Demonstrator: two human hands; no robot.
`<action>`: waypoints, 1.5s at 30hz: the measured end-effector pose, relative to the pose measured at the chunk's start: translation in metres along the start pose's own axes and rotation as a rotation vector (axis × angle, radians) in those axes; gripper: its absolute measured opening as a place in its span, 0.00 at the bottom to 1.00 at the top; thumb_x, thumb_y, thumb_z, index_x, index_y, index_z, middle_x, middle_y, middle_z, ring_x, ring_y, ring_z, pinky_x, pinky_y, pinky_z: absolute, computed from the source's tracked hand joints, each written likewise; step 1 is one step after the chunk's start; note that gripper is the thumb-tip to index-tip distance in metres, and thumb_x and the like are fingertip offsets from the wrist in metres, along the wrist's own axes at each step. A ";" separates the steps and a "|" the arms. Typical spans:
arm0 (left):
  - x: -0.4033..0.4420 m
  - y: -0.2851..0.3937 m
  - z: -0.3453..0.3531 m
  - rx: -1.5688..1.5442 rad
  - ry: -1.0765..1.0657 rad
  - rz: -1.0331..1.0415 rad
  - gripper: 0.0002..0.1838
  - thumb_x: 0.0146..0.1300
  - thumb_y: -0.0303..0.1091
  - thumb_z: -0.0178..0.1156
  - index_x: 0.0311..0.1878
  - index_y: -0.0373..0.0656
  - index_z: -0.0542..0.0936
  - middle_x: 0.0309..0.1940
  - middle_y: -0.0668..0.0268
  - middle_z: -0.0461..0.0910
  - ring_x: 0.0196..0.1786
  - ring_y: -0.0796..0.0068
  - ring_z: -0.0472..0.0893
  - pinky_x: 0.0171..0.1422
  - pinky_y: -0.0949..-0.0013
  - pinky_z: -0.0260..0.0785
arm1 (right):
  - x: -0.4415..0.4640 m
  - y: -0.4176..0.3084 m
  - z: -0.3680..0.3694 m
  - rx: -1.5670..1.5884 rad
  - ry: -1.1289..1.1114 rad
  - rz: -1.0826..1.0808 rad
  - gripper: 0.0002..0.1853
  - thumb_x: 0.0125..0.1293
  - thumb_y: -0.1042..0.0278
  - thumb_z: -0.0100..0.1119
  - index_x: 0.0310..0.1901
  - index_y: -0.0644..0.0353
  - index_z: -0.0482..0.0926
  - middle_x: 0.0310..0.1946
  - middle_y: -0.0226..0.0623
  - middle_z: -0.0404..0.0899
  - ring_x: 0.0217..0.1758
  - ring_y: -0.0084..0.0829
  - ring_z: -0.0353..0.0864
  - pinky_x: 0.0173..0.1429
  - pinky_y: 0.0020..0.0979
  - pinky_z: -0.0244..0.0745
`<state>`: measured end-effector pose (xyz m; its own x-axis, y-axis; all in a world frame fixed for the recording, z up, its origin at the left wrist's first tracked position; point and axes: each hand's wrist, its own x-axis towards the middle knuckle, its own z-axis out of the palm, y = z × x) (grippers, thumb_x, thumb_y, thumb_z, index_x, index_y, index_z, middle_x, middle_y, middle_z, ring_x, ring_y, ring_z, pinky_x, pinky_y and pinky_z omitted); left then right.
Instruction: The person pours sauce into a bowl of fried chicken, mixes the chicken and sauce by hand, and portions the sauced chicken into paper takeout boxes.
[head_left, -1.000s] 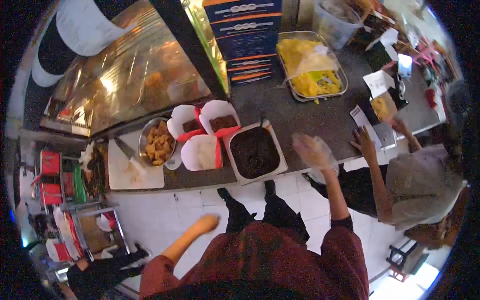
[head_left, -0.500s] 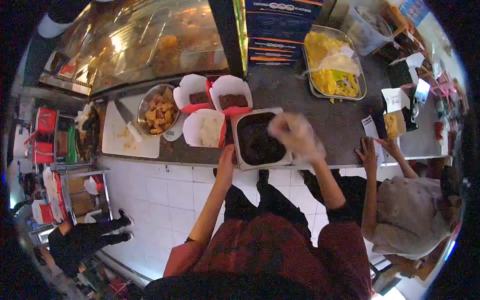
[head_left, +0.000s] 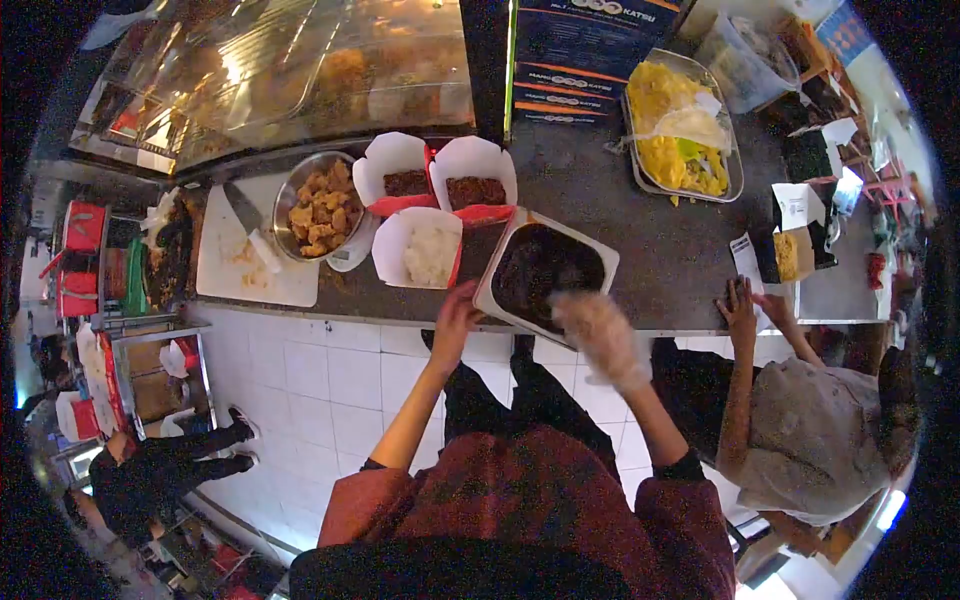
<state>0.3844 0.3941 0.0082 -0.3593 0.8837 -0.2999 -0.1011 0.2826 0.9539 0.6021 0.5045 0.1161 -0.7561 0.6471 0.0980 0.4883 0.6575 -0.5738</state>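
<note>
A metal container (head_left: pixel 607 262) with dark, nearly black food (head_left: pixel 540 268) in it sits askew at the counter's front edge. At its left front corner my left hand (head_left: pixel 458 314) grips the rim. My right hand (head_left: pixel 603 338), in a clear plastic glove, is over the right front corner; its fingers are smeared by motion, and whether they hold anything is hidden. Left of the container stand three red-and-white food boxes: a box of white rice (head_left: pixel 425 252), and behind it a left box (head_left: pixel 398 172) and a right box (head_left: pixel 474 178) with dark brown food in them.
On the left are a steel bowl of fried pieces (head_left: pixel 322 210) and a knife (head_left: pixel 252 226) on a white cutting board (head_left: pixel 285 287). A tray of yellow food (head_left: pixel 680 130) stands behind right. A co-worker (head_left: pixel 815 430) works at the right; another person (head_left: pixel 165 475) stands far left.
The metal container has turned clockwise. My right hand has moved from its right side down to the front corner. My left hand stays at the left front corner.
</note>
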 end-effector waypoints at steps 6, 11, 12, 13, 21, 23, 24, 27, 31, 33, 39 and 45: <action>0.002 0.011 -0.010 -0.130 -0.109 0.022 0.21 0.62 0.35 0.50 0.59 0.42 0.66 0.53 0.61 0.71 0.54 0.68 0.73 0.58 0.65 0.65 | -0.006 -0.005 -0.016 0.158 0.100 0.217 0.09 0.60 0.67 0.53 0.42 0.52 0.78 0.40 0.37 0.79 0.44 0.40 0.77 0.52 0.39 0.70; 0.003 0.028 -0.010 -0.700 -0.157 -0.275 0.26 0.58 0.36 0.56 0.60 0.45 0.64 0.55 0.61 0.69 0.56 0.65 0.71 0.60 0.57 0.64 | -0.006 -0.028 -0.025 0.054 0.063 0.240 0.08 0.58 0.71 0.54 0.40 0.53 0.77 0.39 0.37 0.79 0.43 0.41 0.77 0.51 0.37 0.70; -0.002 0.036 -0.008 -0.686 -0.174 -0.292 0.26 0.59 0.37 0.56 0.61 0.47 0.63 0.56 0.61 0.68 0.56 0.63 0.71 0.61 0.53 0.63 | -0.004 -0.016 -0.024 0.237 0.106 0.227 0.12 0.58 0.72 0.54 0.45 0.52 0.76 0.42 0.37 0.78 0.46 0.40 0.76 0.53 0.37 0.69; -0.008 0.039 -0.005 -0.673 -0.190 -0.312 0.27 0.59 0.38 0.56 0.62 0.48 0.62 0.57 0.61 0.67 0.56 0.62 0.71 0.62 0.49 0.61 | -0.007 -0.011 -0.022 0.237 0.099 0.226 0.12 0.58 0.72 0.54 0.45 0.52 0.76 0.42 0.37 0.78 0.46 0.40 0.76 0.53 0.37 0.69; -0.059 -0.017 0.077 -0.925 -0.382 -0.143 0.22 0.65 0.44 0.48 0.61 0.54 0.62 0.57 0.59 0.66 0.57 0.58 0.69 0.64 0.46 0.58 | -0.005 -0.006 -0.017 0.146 0.057 0.134 0.11 0.60 0.71 0.51 0.45 0.55 0.75 0.43 0.36 0.78 0.45 0.37 0.77 0.52 0.36 0.69; -0.063 -0.026 0.084 -0.613 -0.262 0.012 0.21 0.66 0.44 0.46 0.61 0.54 0.61 0.56 0.58 0.66 0.57 0.59 0.69 0.64 0.48 0.58 | -0.005 0.002 -0.013 0.126 0.085 0.088 0.10 0.60 0.71 0.50 0.44 0.56 0.76 0.42 0.37 0.78 0.44 0.38 0.77 0.50 0.37 0.70; -0.065 0.010 0.081 -0.667 -0.153 -0.074 0.22 0.65 0.41 0.47 0.60 0.48 0.59 0.52 0.58 0.67 0.55 0.60 0.71 0.61 0.52 0.62 | -0.013 0.009 -0.008 0.107 0.094 -0.044 0.09 0.61 0.69 0.51 0.43 0.56 0.76 0.42 0.37 0.79 0.43 0.37 0.77 0.48 0.36 0.71; -0.059 0.038 0.065 -0.715 0.020 -0.172 0.21 0.64 0.38 0.48 0.57 0.42 0.58 0.47 0.59 0.68 0.52 0.63 0.72 0.56 0.59 0.67 | -0.013 -0.005 -0.020 0.193 0.030 0.027 0.09 0.63 0.65 0.52 0.41 0.56 0.77 0.41 0.37 0.79 0.42 0.38 0.77 0.47 0.35 0.72; -0.049 0.024 0.057 -0.620 0.208 -0.199 0.20 0.63 0.39 0.49 0.56 0.43 0.62 0.47 0.63 0.69 0.51 0.70 0.71 0.52 0.64 0.67 | 0.026 0.004 -0.043 0.191 0.090 -0.045 0.09 0.63 0.64 0.52 0.43 0.54 0.79 0.39 0.38 0.80 0.44 0.39 0.77 0.48 0.35 0.71; -0.046 0.022 0.053 -0.653 0.188 -0.270 0.19 0.63 0.40 0.50 0.55 0.44 0.64 0.46 0.65 0.69 0.50 0.72 0.71 0.54 0.64 0.65 | 0.028 0.014 -0.038 0.148 -0.049 -0.101 0.10 0.62 0.68 0.53 0.44 0.54 0.78 0.40 0.39 0.79 0.45 0.38 0.77 0.49 0.35 0.71; -0.037 0.040 0.035 -0.573 0.119 -0.281 0.14 0.63 0.41 0.51 0.48 0.47 0.67 0.42 0.71 0.69 0.46 0.77 0.72 0.47 0.62 0.68 | 0.038 0.016 -0.051 0.415 -0.121 -0.066 0.08 0.59 0.72 0.55 0.39 0.58 0.80 0.38 0.39 0.81 0.42 0.36 0.79 0.49 0.33 0.73; -0.022 0.022 0.033 -0.438 0.070 -0.304 0.13 0.61 0.41 0.56 0.43 0.48 0.66 0.41 0.71 0.68 0.43 0.77 0.73 0.40 0.62 0.73 | 0.021 0.029 -0.024 0.483 -0.249 -0.089 0.07 0.60 0.68 0.57 0.38 0.58 0.80 0.34 0.39 0.81 0.36 0.36 0.80 0.44 0.32 0.74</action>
<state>0.4208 0.3939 0.0355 -0.3125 0.7550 -0.5764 -0.5827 0.3269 0.7441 0.6111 0.5462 0.1213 -0.8942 0.4477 0.0019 0.2064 0.4160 -0.8856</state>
